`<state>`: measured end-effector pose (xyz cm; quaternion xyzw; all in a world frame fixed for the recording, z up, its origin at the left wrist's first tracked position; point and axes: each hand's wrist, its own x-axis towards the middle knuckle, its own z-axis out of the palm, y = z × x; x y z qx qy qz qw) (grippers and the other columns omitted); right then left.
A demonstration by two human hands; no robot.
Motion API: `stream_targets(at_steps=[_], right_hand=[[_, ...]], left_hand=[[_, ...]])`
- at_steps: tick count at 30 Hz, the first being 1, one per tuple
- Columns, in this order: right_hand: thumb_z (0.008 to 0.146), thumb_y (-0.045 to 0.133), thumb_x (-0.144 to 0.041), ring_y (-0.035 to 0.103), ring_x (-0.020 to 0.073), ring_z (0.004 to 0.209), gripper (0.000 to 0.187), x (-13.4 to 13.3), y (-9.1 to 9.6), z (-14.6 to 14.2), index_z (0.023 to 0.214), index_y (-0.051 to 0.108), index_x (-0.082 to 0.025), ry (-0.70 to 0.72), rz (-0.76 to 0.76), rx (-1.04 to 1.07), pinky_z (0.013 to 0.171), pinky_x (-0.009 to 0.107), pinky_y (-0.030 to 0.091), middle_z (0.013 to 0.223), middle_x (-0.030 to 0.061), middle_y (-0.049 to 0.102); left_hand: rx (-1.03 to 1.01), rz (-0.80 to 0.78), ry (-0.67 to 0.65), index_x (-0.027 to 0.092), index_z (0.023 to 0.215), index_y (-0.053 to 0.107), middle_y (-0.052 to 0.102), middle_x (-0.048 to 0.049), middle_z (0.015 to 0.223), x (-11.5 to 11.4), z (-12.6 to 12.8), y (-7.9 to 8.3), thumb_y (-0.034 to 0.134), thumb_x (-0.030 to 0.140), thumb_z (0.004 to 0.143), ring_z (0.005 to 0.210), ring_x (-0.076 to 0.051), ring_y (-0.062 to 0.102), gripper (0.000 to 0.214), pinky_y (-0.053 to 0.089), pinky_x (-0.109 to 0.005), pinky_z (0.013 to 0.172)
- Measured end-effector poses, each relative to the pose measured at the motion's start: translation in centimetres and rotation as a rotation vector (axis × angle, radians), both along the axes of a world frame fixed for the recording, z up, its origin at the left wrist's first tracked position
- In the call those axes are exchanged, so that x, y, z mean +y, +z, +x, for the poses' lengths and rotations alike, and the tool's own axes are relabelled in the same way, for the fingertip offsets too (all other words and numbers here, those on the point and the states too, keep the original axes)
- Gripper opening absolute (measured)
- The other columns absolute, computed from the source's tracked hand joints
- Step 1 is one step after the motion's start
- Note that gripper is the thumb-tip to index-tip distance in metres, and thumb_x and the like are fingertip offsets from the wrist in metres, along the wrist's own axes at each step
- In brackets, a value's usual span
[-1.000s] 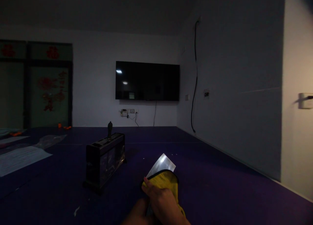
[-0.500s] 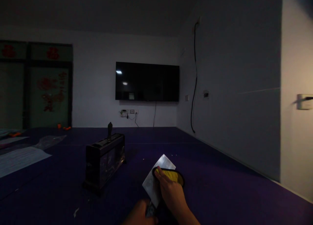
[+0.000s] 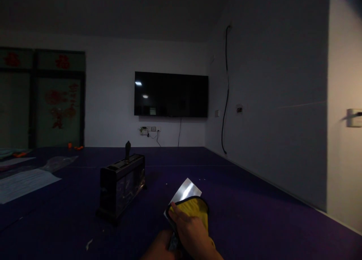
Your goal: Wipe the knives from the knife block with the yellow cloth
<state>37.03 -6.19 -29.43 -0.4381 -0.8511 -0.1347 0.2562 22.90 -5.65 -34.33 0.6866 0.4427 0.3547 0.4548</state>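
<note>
At the bottom middle, my left hand is closed around the dark handle of a cleaver. Its broad, shiny blade points up and away from me. A yellow cloth with a dark edge lies over the lower part of the blade. My right hand grips this cloth and presses it against the metal, fingers pointing up and left. Cloth and right hand hide part of the blade, and the handle is mostly covered by my hands. Left of them stands a black knife block, with one dark knife handle sticking up from its top.
The purple tabletop runs out to the wall, with small white scraps on it. Papers and a clear plastic bag lie at the left. Orange items sit at the far edge. A television hangs ahead.
My right hand has moved the cloth down and left along the blade, toward the handle. The cloth now spreads wider, and the far part of the blade shows bright. My left hand stays on the handle.
</note>
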Motion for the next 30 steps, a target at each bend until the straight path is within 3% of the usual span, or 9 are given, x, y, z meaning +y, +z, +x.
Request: stream_targets(at_steps=[5,10,15,22,30], right_hand=[[0.074,0.04,-0.003,0.064,0.0156,0.09,0.049,-0.3,0.1,-0.5,0.117,0.055,-0.018,0.131,-0.071,0.032,0.078,0.019,0.049,0.125,0.0088,0.053],[0.073,0.039,-0.003,0.061,0.0157,0.097,0.051,-0.4,0.3,-0.4,0.118,0.054,-0.018,0.173,-0.103,0.03,0.079,0.019,0.048,0.126,0.0088,0.052],[0.075,0.039,-0.003,0.064,0.0156,0.089,0.048,-0.7,0.6,-0.4,0.117,0.055,-0.02,0.153,-0.079,0.015,0.077,0.02,0.05,0.124,0.0071,0.054],[0.074,0.039,-0.004,0.065,0.0128,0.087,0.05,-0.2,0.2,-0.2,0.117,0.055,-0.024,0.16,-0.11,0.028,0.079,0.018,0.047,0.127,0.0037,0.051],[0.074,0.039,-0.005,0.062,0.0134,0.094,0.046,-0.1,0.4,0.4,0.108,0.06,-0.027,0.134,-0.173,0.077,0.081,0.019,0.046,0.127,0.0011,0.052]], left_hand=[[0.058,0.039,-0.025,0.015,0.081,0.061,0.065,-0.0069,0.083,0.3,0.4,0.0,0.062,0.031,0.065,0.084,-0.022,0.059,0.022,0.045,-0.031,0.074],[0.041,0.069,0.033,0.016,0.089,0.06,0.065,-0.0076,0.089,-0.2,-0.1,0.3,0.064,0.028,0.063,0.089,-0.023,0.058,0.029,0.045,-0.032,0.076],[-0.007,0.008,-0.023,0.017,0.084,0.06,0.064,-0.0046,0.079,-0.1,-0.3,0.3,0.064,0.031,0.063,0.081,-0.021,0.059,0.025,0.045,-0.03,0.069],[-0.1,-0.048,-0.06,0.015,0.072,0.058,0.055,0.0006,0.06,-0.3,0.2,0.8,0.066,0.04,0.063,0.052,-0.011,0.05,0.028,0.038,-0.022,0.051],[-0.221,-0.095,-0.056,0.015,0.068,0.056,0.052,0.0029,0.055,-0.2,0.1,0.7,0.071,0.042,0.056,0.049,-0.009,0.046,0.033,0.035,-0.021,0.048]])
